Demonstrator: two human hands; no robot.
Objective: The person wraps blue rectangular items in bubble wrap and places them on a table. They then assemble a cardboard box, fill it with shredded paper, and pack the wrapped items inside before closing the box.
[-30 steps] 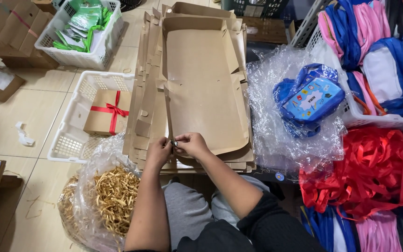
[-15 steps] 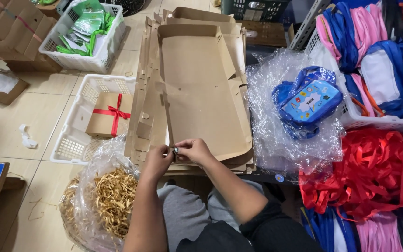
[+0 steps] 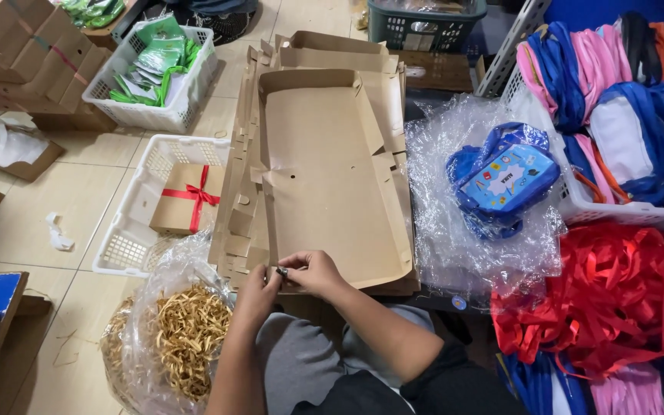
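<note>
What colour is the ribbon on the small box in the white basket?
Red ribbon, clearest in the head view.

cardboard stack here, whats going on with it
A seated person has both hands at the near edge of the top flat cardboard sheet on a stack. The left hand and right hand pinch a small dark thing between them; what it is cannot be made out. A bag of gold paper shreds sits beside the left hand, and a white basket holds a ribboned box.
</note>
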